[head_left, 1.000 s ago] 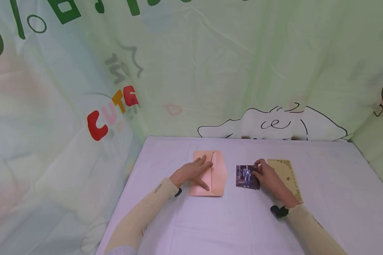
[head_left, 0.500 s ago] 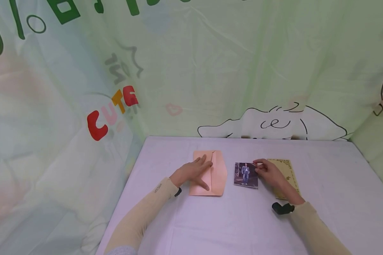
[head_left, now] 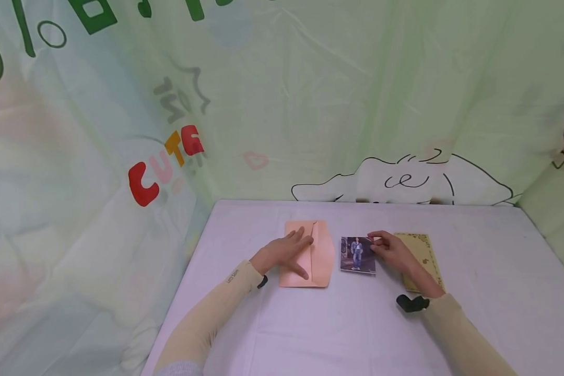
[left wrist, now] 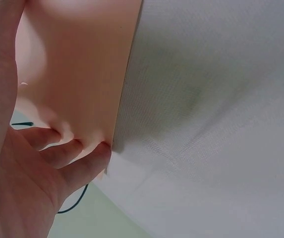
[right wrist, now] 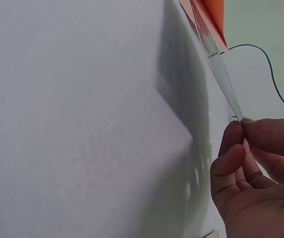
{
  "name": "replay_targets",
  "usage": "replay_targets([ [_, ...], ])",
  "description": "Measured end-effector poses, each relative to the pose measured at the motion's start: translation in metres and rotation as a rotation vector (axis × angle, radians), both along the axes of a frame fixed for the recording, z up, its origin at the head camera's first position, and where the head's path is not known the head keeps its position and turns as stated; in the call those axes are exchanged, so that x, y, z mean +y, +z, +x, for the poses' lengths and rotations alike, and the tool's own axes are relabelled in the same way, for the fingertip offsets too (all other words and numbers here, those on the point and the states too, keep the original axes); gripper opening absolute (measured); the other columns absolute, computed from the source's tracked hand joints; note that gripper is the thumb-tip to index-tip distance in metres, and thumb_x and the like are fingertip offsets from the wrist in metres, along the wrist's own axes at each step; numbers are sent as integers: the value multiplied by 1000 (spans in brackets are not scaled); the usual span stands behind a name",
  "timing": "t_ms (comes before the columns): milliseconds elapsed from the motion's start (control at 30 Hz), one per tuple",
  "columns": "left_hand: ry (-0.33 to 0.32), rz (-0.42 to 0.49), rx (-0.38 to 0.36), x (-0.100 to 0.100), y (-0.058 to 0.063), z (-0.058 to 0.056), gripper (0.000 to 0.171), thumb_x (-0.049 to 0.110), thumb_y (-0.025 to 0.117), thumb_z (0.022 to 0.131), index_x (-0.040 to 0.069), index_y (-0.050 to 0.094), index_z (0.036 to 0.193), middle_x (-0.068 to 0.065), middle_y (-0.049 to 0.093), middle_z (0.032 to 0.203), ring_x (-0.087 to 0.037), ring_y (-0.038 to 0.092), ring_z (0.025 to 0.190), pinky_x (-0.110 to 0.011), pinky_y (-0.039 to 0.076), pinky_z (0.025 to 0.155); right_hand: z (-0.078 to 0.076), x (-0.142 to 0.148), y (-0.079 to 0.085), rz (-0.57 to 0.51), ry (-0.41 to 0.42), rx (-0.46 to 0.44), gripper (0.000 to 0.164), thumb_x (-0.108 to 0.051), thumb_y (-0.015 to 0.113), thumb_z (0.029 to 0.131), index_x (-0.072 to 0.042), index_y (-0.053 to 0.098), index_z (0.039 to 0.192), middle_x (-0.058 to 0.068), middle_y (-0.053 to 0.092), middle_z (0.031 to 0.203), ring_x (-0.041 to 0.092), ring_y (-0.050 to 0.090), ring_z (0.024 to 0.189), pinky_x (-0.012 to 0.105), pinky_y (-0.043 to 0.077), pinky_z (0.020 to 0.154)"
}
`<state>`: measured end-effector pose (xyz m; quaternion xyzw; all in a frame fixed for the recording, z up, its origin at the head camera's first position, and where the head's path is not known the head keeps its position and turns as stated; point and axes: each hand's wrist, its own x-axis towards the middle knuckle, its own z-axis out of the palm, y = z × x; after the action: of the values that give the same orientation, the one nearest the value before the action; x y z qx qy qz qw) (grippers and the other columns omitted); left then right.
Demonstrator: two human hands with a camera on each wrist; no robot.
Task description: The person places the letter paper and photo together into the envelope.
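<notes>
In the head view, my left hand (head_left: 284, 254) rests with spread fingers on a pink envelope (head_left: 322, 256), whose flap lies unfolded to the right. The left wrist view shows its fingertips pressing along the envelope (left wrist: 77, 59). My right hand (head_left: 395, 253) pinches the upper right edge of a square photo (head_left: 352, 261) of a standing person in blue. Seen nearly edge-on in the right wrist view, the photo (right wrist: 220, 67) is held between thumb and index finger (right wrist: 232, 134), raised over the cloth with a shadow below. It is just right of the envelope flap.
A yellow card (head_left: 420, 250) with an ornamented border lies beneath and behind the right forearm. The table (head_left: 319, 334) wears a pale lilac cloth. A printed curtain (head_left: 282, 104) hangs at the back and sides.
My right hand has lifted the photo and carried it left and slightly away, closer to the envelope. The left hand has stayed in place on the envelope.
</notes>
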<state>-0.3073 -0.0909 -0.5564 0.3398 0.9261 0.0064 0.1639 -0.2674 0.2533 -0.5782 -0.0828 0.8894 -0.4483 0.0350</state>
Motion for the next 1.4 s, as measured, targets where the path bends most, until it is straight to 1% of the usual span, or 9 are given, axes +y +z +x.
replay_targets([
  [167, 12, -13, -10, 0, -1, 0, 110, 80, 71, 68, 30, 23, 154, -15, 10, 170, -36, 24, 154, -52, 47, 106, -3, -5, -1, -38, 27, 24, 37, -2, 61, 98, 10, 53, 132, 28, 69, 104, 19, 65, 87, 20, 50, 67],
  [267, 17, -17, -13, 0, -1, 0, 111, 80, 71, 68, 30, 22, 155, -15, 9, 170, -36, 23, 154, -52, 47, 107, -4, -9, -1, -46, 31, 29, 36, 0, 61, 97, 10, 54, 131, 27, 69, 103, 17, 65, 86, 19, 50, 68],
  [400, 10, -21, -7, 0, 0, 0, 111, 80, 71, 69, 30, 22, 155, -15, 9, 170, -36, 23, 154, -52, 47, 106, -6, -14, -1, -35, 33, 11, 36, -2, 61, 98, 9, 54, 132, 26, 68, 104, 12, 63, 85, 19, 50, 68],
  [567, 2, -9, 3, 0, 0, -1, 111, 80, 71, 68, 29, 24, 155, -16, 12, 169, -38, 25, 153, -53, 48, 105, -7, -19, -1, -32, 36, 0, 37, -3, 60, 98, 7, 54, 133, 25, 68, 104, 15, 63, 87, 20, 49, 69],
  [667, -5, -20, 9, 0, 0, -1, 111, 81, 70, 68, 29, 24, 154, -17, 12, 169, -38, 25, 153, -53, 49, 104, -8, -22, -2, -39, 51, 10, 37, -2, 60, 98, 9, 53, 133, 26, 68, 103, 17, 64, 87, 20, 49, 69],
  [967, 0, -36, 16, 0, -4, -2, 111, 84, 69, 66, 31, 24, 153, -16, 11, 169, -38, 26, 153, -52, 48, 104, -10, -33, -3, -80, 82, -7, 37, -2, 60, 99, 10, 52, 133, 28, 67, 104, 12, 62, 83, 21, 49, 65],
  [1133, -1, -27, 18, 0, -5, -3, 112, 84, 69, 66, 31, 25, 154, -17, 11, 169, -38, 26, 152, -53, 48, 105, -13, -42, -5, -72, 86, -4, 36, -1, 60, 98, 10, 53, 132, 27, 68, 106, 19, 66, 89, 22, 51, 70],
  [1267, 1, -25, 8, -1, -5, -3, 112, 84, 69, 66, 32, 24, 154, -17, 10, 169, -38, 26, 153, -54, 47, 106, -13, -49, -6, -43, 78, -10, 36, -2, 59, 99, 8, 54, 133, 26, 68, 108, 27, 67, 95, 28, 53, 77],
  [1400, 3, -32, 14, 0, -6, -3, 113, 85, 68, 65, 32, 23, 155, -16, 10, 169, -37, 25, 153, -54, 47, 106, -13, -55, -7, -42, 71, -18, 35, -2, 60, 98, 8, 55, 132, 25, 67, 107, 25, 65, 92, 28, 53, 76],
])
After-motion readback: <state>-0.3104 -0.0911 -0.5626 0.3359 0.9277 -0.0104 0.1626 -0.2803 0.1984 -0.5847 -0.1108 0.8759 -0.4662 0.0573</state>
